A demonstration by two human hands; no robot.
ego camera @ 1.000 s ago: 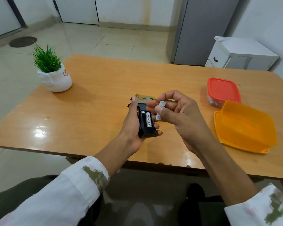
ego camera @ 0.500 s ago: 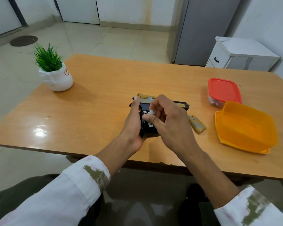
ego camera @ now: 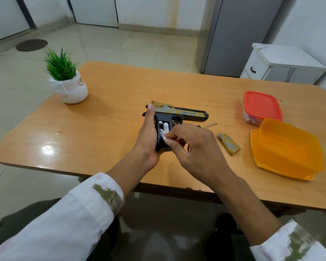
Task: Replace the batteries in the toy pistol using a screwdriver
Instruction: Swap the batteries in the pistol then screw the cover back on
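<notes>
The toy pistol, black with a tan camouflage slide, lies on its side at the table's middle. My left hand grips its handle, thumb up by the rear of the slide. The battery bay in the handle is uncovered and holds two white batteries. My right hand pinches a third white battery and holds it slanted into the bay. The tan battery cover lies on the table to the right. A thin screwdriver rests just behind my right hand, partly hidden.
An open orange container stands at the right, with a red-lidded box behind it. A potted green plant sits at the back left of the wooden table. A white cabinet stands beyond the table.
My right hand came down from above the pistol with the battery and now sets it slantwise into the bay. The left hand stayed on the handle.
</notes>
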